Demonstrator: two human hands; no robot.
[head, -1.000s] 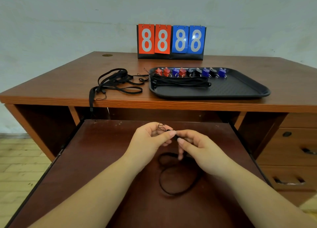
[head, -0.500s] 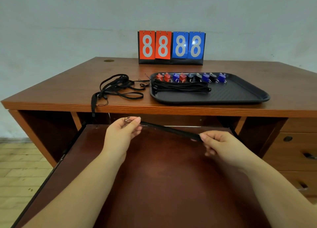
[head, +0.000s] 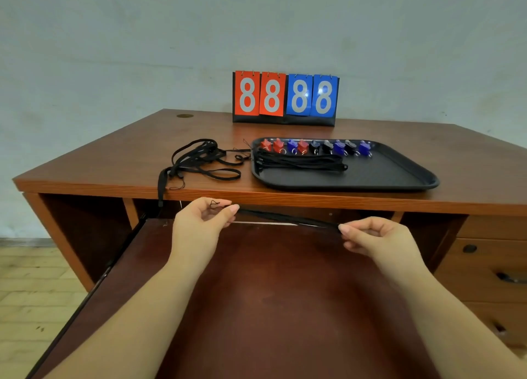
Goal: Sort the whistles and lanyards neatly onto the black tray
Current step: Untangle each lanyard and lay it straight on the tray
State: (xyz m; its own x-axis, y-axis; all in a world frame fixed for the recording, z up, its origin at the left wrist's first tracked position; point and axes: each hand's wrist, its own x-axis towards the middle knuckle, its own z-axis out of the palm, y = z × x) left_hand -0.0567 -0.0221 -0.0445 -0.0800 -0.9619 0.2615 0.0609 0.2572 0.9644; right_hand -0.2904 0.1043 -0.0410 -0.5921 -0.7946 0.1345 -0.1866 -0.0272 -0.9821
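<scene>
Head view is showing the left hand [head: 199, 224] pinching one end of a flat black fabric lanyard [head: 288, 219], where a thin cord loop sticks up, while the right hand [head: 376, 240] is pinching the other end; both sets of fingers are curling round the strap, which is stretching straight between them above the pulled-out dark brown shelf [head: 256, 307], below the desk edge. To do this step well, the strap is best kept taut and untwisted, lifted level over the desk lip, and laid parallel on the bundle of straightened black lanyards [head: 299, 162] lying in the black plastic tray [head: 399, 176], just in front of the row of red, blue and black whistles [head: 313, 147]. The front edge of the brown wooden desk [head: 342, 200] is standing between the hands and the tray. A tangled pile of black lanyards [head: 199, 162] is lying left of the tray, one strap hanging over the edge. A red-and-blue flip scoreboard [head: 285, 96] is standing behind.
</scene>
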